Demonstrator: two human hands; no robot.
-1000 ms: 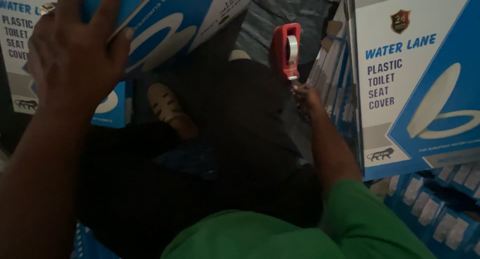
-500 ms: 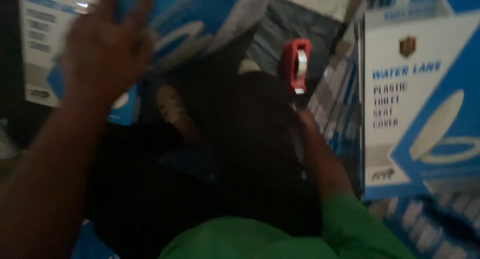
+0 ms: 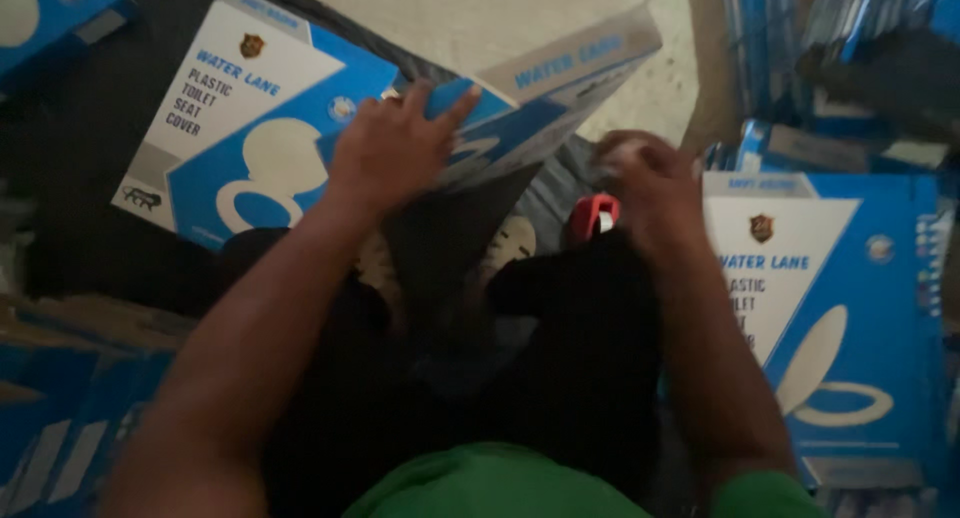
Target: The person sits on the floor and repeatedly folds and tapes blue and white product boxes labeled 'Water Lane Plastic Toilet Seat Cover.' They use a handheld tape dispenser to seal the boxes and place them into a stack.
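Blue-and-white carton (image 3: 300, 128) sits under my left hand (image 3: 395, 148), right in front of me above my knees. Left hand is flat on it, fingers spread, index pointing up-right toward the open flap (image 3: 580, 58); palm pressing down on the panel near the seam. Nothing pinched there.

Right hand (image 3: 645, 183) is curled around the red tape dispenser (image 3: 593, 216), which sits just below and left of the knuckles, between the hand and my dark trousers. Fingers are closed round its handle; the grip itself is mostly hidden behind the hand, so I can't tell how firm it is.

Step, as I read it: holding the box closed while bringing the tape in. Flap is not down yet, it stands raised to the right of my left fingertips.

Next move calls for: left hand flattening that flap and holding the seam together, right hand carrying the dispenser up and left onto the seam.

Orientation: carton lies tilted, long axis running from lower-left to upper-right, open end pointing up-right away from my left hand. Dispenser's long axis is roughly vertical in view; which way its cutting edge faces I can't tell, too blurred.

More cartons of the same kind (image 3: 840, 308) stand just right of my right forearm.
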